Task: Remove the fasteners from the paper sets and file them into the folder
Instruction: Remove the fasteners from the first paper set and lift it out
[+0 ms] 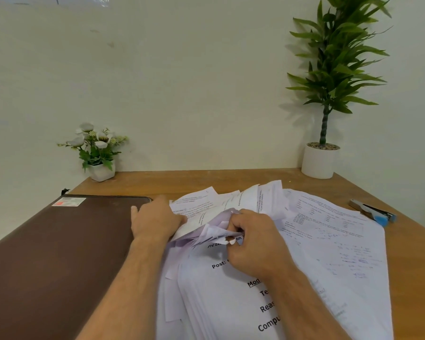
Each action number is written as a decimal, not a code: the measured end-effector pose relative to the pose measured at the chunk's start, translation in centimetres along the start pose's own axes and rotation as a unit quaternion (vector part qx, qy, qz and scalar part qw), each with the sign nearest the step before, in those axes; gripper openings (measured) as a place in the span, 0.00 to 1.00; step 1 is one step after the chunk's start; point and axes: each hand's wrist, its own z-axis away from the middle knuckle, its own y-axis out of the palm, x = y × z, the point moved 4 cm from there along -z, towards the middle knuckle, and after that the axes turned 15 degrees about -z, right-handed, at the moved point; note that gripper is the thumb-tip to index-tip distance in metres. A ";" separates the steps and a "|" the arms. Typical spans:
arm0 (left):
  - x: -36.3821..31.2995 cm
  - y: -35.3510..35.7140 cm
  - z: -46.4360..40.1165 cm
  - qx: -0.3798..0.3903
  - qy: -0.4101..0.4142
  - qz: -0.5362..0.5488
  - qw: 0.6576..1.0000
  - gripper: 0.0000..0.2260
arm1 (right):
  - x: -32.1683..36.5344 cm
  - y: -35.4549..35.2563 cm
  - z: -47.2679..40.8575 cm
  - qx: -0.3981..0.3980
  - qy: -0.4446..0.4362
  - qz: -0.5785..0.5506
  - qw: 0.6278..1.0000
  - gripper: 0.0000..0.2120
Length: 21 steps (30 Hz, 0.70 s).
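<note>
At about 8 o'clock on the brown wooden surface (182, 179) lies a flat, closed dark brown leather-look folder (59, 253), with a small white and red sticker (69, 201) near its far corner. Behind it, at 10 o'clock, a small white pot of artificial white flowers (97, 153) stands against the pale wall.

The left hand (155, 220) lies just beside the folder's right edge, its fingers (176, 218) laid over the raised far corner of a printed sheet; they look only slightly bent, and whether they pinch the sheet or just press it I cannot tell. At the centre, spreading toward 5 o'clock, is a loose heap of white printed paper sets (304, 253), some sheets fanned upward at 12 o'clock and others overlapping flat; the nearest sheet carries large bold black lettering.

The right hand (253, 244) rests on the heap just right of the left hand, its fingers (236, 231) curled tight round the crumpled, torn top corner of one set. The fastener itself is hidden under the fingers.

At 2 o'clock, just beyond the papers' edge, lies a grey metal staple remover with a blue tip (373, 213). Behind it, at 1 o'clock, a tall green leafy plant in a round white pot (329, 99) stands in the corner.
</note>
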 end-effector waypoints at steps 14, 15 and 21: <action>-3.8 -2.0 3.8 0.298 0.244 0.445 0.809 0.21 | 0.7 -0.6 0.2 -0.037 -0.055 -0.003 0.998 0.14; -3.8 -2.1 3.9 0.312 0.246 0.450 0.800 0.19 | 0.5 -0.5 0.2 -0.027 -0.047 -0.005 0.998 0.14; -0.6 -1.4 0.5 -0.016 -0.008 0.347 0.938 0.12 | -0.2 -0.1 0.0 0.006 -0.014 0.020 1.000 0.05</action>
